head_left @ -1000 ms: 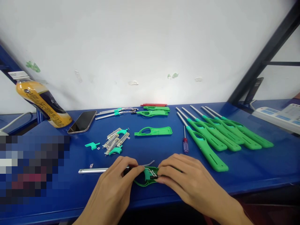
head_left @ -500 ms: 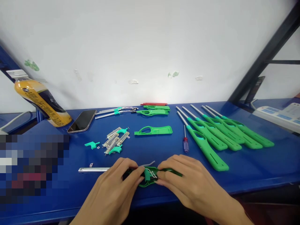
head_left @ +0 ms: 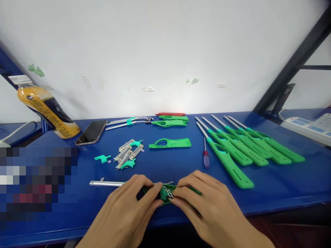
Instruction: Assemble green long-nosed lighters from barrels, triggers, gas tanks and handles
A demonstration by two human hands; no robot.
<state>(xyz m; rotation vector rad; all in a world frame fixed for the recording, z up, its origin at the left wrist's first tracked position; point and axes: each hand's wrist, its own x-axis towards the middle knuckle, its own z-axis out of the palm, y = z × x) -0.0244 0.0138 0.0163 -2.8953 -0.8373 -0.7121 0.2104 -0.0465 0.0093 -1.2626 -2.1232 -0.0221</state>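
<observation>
A half-open green stick lighter [head_left: 171, 188] lies near the table's front edge, its metal tube [head_left: 106, 183] pointing left. Inside its shell show a teal trigger [head_left: 163, 193] and thin white wires [head_left: 169, 193]. My left hand [head_left: 131, 203] grips the lighter around the trigger, thumb and fingers closed. With bent fingertips, my right hand [head_left: 205, 199] pinches at the wires and the shell's handle part; what exactly lies between the tips is hidden. A thin pale tube end sticks out behind the shell. Both palms cover much of the lighter.
Assembled green lighters [head_left: 232, 168] lie at right, beside a screwdriver [head_left: 206, 159]. Clear fuel tanks [head_left: 125, 156] and teal triggers [head_left: 102, 158] sit left of a green half shell [head_left: 172, 143]. Farther back are metal tubes with wires [head_left: 121, 125], a phone [head_left: 91, 132] and a bottle [head_left: 49, 108].
My right fingertips have shifted slightly at the wires, and the left thumb sits a little differently on the shell. The whole view has moved slightly.
</observation>
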